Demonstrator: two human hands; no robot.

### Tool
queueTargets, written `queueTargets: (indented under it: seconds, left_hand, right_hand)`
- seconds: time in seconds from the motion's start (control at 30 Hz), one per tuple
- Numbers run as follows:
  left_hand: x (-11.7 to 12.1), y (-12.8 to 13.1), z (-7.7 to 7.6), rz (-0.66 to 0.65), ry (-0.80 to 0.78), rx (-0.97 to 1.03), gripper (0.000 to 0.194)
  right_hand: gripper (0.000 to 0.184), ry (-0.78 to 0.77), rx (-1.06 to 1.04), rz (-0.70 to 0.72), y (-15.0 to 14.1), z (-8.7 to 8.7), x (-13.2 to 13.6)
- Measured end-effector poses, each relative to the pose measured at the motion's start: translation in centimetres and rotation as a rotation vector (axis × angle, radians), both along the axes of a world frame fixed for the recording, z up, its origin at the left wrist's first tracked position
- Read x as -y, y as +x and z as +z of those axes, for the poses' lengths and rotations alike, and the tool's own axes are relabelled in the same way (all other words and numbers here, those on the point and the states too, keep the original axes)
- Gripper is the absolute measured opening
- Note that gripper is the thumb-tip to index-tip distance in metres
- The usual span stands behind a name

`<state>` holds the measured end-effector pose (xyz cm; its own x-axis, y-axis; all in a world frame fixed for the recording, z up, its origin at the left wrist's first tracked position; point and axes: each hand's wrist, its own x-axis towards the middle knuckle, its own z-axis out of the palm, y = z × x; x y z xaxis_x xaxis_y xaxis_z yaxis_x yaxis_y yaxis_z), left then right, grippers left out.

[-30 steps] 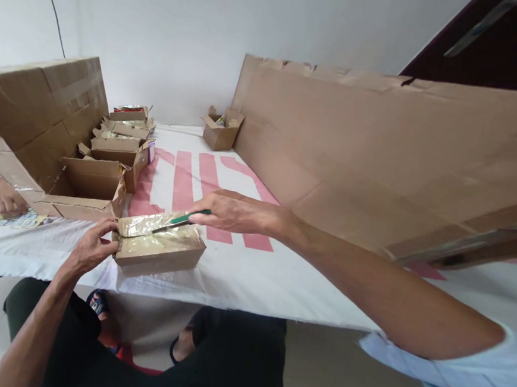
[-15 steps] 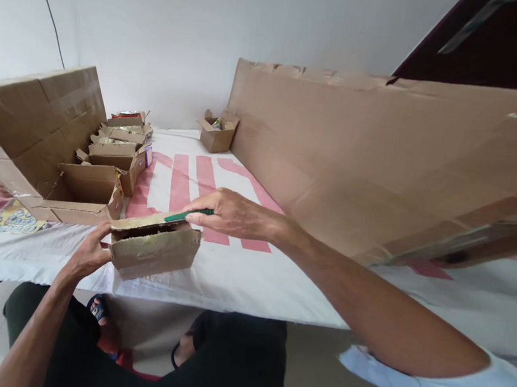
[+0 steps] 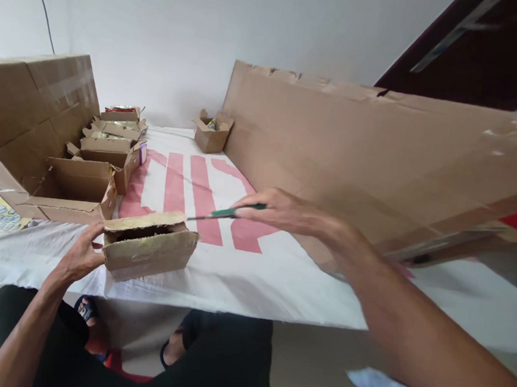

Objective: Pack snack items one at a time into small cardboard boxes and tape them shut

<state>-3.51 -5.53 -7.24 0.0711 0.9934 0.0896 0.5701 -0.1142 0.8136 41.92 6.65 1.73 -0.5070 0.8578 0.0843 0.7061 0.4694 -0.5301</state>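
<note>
My left hand (image 3: 78,255) grips the left end of a small cardboard box (image 3: 150,255), which sits near the table's front edge. A dark slit runs along the top of the box between its two flaps, and the cardboard edges there look rough. My right hand (image 3: 279,210) is closed around a green-handled knife (image 3: 224,213). Its thin blade points left, and the tip is just off the box's upper right corner. What the box holds inside is hidden.
Open cardboard boxes (image 3: 80,182) stand in a row at the left, beside a large carton (image 3: 37,95). A small open box (image 3: 211,137) is at the back. A tall cardboard sheet (image 3: 355,159) leans along the right. White cloth with pink stripes covers the table (image 3: 251,288).
My right hand has drawn the knife to the right, off the top of the box, and the blade now shows. My left hand keeps its hold on the box.
</note>
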Motion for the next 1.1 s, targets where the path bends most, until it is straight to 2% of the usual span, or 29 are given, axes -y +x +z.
queueTargets:
  seconds: [0.03,0.1,0.17,0.27,0.33,0.37,0.4,0.47,0.57,0.63,0.7,0.77,0.9,0.93,1.03,1.1]
  left_hand:
    - [0.0,0.0,0.0,-0.002,0.003,-0.004,0.052]
    - [0.1,0.1,0.0,-0.002,0.008,0.002,0.052]
    - [0.2,0.2,0.1,0.002,0.014,0.022,0.053]
    - [0.5,0.4,0.3,-0.002,0.017,0.032,0.054]
    - [0.7,0.4,0.4,-0.007,0.017,0.017,0.055]
    - [0.7,0.4,0.4,-0.010,0.017,0.009,0.056]
    - [0.8,0.3,0.4,-0.014,0.017,0.005,0.056]
    - [0.7,0.2,0.2,-0.019,0.016,0.000,0.055]
    - [0.6,-0.1,-0.3,-0.008,0.027,0.001,0.055]
    - [0.6,-0.2,-0.6,0.017,0.030,0.012,0.065]
    - [0.6,-0.2,-0.8,0.035,0.014,0.042,0.080]
    - [0.7,-0.1,-0.7,0.040,-0.015,0.065,0.091]
    - [1.0,0.2,-0.1,0.062,-0.051,0.023,0.092]
    - [1.0,0.3,0.0,0.064,-0.054,0.010,0.091]
    - [1.0,0.4,0.0,0.058,-0.059,-0.003,0.090]
    - [1.0,0.5,-0.1,0.060,-0.057,-0.001,0.091]
  right_hand:
    - [0.043,-0.003,-0.042,-0.069,1.6,-1.4,0.0]
    - [0.045,0.070,-0.139,-0.192,3.4,-5.6,0.7]
    - [0.040,0.099,-0.161,-0.243,3.4,-11.3,2.3]
    - [0.035,0.144,-0.080,-0.346,1.6,-19.3,5.2]
    - [0.035,0.217,-0.063,-0.390,0.3,-22.4,6.6]
    - [0.035,0.266,-0.087,-0.421,-0.3,-23.0,7.0]
    - [0.036,0.315,-0.137,-0.451,-0.9,-23.1,7.1]
    - [0.037,0.355,-0.308,-0.456,-2.5,-22.1,7.1]
    - [0.039,0.225,-0.591,-0.238,-6.0,-19.3,7.1]
    - [0.041,0.182,-0.683,-0.077,-8.6,-17.9,7.6]
    - [0.041,0.258,-0.715,-0.020,-10.8,-17.3,8.5]
    - [0.037,0.368,-0.737,-0.037,-11.9,-17.4,9.5]
    - [0.031,0.431,-0.764,-0.029,-11.4,-18.0,11.2]
    - [0.036,0.424,-0.751,-0.014,-11.0,-18.1,11.5]
    - [0.065,0.406,-0.676,0.025,-9.7,-18.0,12.5]
    - [0.075,0.392,-0.624,0.051,-9.1,-17.8,12.9]
